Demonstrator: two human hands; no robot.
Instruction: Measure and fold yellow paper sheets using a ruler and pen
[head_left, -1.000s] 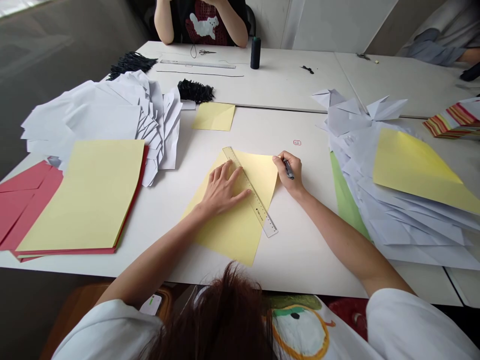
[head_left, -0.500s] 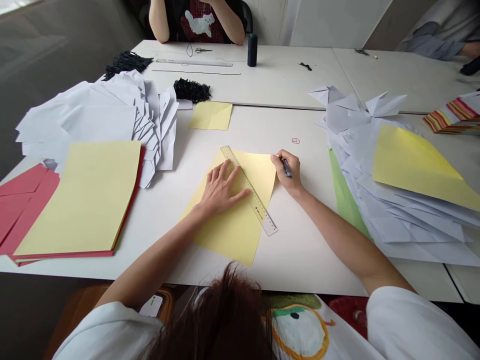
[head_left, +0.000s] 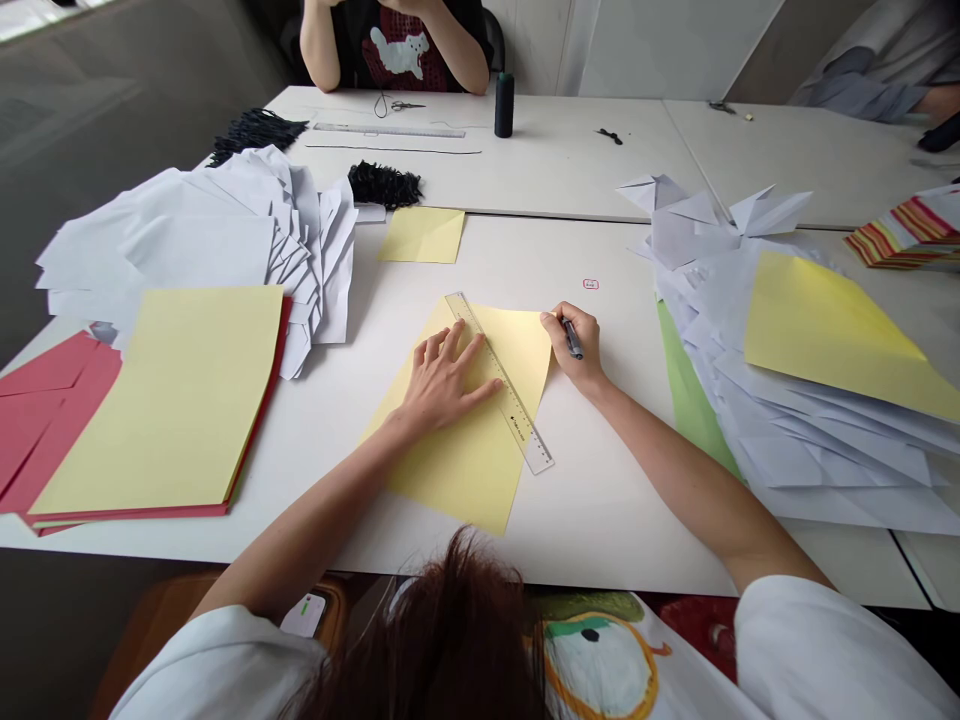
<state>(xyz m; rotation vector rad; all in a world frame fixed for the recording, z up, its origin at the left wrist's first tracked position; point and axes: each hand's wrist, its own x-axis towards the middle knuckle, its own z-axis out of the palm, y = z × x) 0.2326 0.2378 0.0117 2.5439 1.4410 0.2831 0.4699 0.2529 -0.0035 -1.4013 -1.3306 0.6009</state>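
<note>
Left hand at 12 o'clock: bare, palm down, fingers spread flat. Right hand at 1 o'clock: fingers curled, pinched closed, wrist bent. Bare left forearm slants in from 8 o'clock, bare right forearm from 4 o'clock.

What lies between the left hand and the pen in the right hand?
In the head view, a clear ruler lies on a yellow sheet of paper between the left hand and the pen, with a strip of the sheet showing beyond the ruler.
</note>
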